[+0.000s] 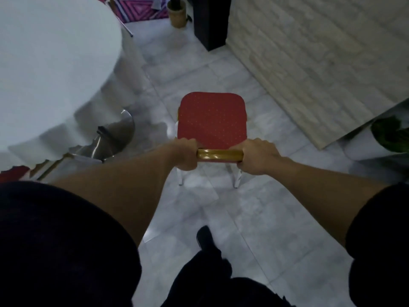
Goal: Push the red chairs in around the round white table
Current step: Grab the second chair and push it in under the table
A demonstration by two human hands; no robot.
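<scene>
A red chair [211, 117] with a dotted red seat and a gold top rail stands on the pale tiled floor, right of the round white table [51, 63]. My left hand [186, 155] grips the left end of the gold rail. My right hand [257, 157] grips the right end. The chair's seat faces away from me, and a gap of floor separates it from the table's edge. A second red chair [13, 172] shows only as a sliver at the left edge, partly under the table.
The table's metal base [110, 138] sits below its top. A pale brick wall [321, 63] runs along the right. A dark post [210, 23], a small pot [176, 15] and a patterned rug lie beyond. A green plant [391, 135] is at right.
</scene>
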